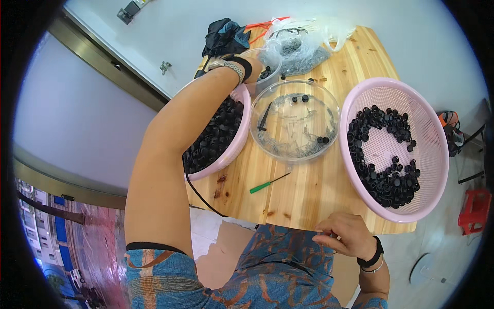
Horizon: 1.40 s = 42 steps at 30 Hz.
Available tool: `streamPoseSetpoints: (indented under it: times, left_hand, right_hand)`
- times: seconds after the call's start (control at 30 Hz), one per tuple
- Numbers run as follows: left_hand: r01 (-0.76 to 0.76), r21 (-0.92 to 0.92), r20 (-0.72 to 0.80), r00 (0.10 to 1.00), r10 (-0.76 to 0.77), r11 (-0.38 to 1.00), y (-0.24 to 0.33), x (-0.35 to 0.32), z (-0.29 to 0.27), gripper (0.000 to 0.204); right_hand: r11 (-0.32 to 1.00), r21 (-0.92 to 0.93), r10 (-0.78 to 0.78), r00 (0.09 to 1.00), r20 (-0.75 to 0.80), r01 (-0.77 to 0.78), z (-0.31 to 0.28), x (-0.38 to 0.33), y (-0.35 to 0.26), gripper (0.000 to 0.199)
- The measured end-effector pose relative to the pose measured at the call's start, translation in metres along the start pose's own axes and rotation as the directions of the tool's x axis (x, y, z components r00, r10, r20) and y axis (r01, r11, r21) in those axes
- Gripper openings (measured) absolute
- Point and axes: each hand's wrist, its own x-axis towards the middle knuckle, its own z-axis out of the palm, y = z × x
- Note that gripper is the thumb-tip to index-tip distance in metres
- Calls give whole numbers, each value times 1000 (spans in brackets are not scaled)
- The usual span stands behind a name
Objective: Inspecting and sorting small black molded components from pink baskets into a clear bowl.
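Note:
My left arm reaches across the left pink basket (242, 139), which is heaped with black round caps. The left hand (253, 70) is at the rim of a clear plastic tub (275, 57) holding some black pieces; its fingers are hidden. Close to the front table edge, my right hand (350, 234) is closed, thumb and fingers pinched on a small black part (334, 235). Between the baskets lies a clear round tray (296, 126) with small metal pieces scattered around its inside, a few black caps (305, 98) and a black pointed tool (265, 117).
A green-handled screwdriver (268, 183) lies on the wooden table (303, 198). On the right stands another pink basket (435, 154) with black caps. Clear bags (303, 56) of small metal pieces and a dark cloth bundle (225, 38) sit at the back. A black cable (198, 194) hangs at left.

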Motion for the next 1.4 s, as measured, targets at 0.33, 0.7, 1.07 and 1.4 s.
streamPoseSetpoints:
  times: [0.33, 0.7, 1.07, 1.4]
  left_hand:
    - [-237, -147, -54, 971, 231, 960, 1, 8, 1, 23]
    - [-196, -171, -144, 974, 172, 966, -3, 11, 9, 30]
    - [-469, -676, -611, 788, -76, 569, -25, -58, 5, 21]
    - [-548, -770, -568, 822, -41, -325, 37, -295, 47, 26]
  right_hand:
    - [993, 80, 80, 997, 11, -81, -3, 6, 0, 21]
    - [978, 95, 184, 983, 15, -185, -3, 6, -9, 21]
    - [940, -339, 22, 999, -48, -37, -24, 51, -70, 18]
    - [755, -655, 28, 1000, -14, -30, -30, 164, -50, 5]
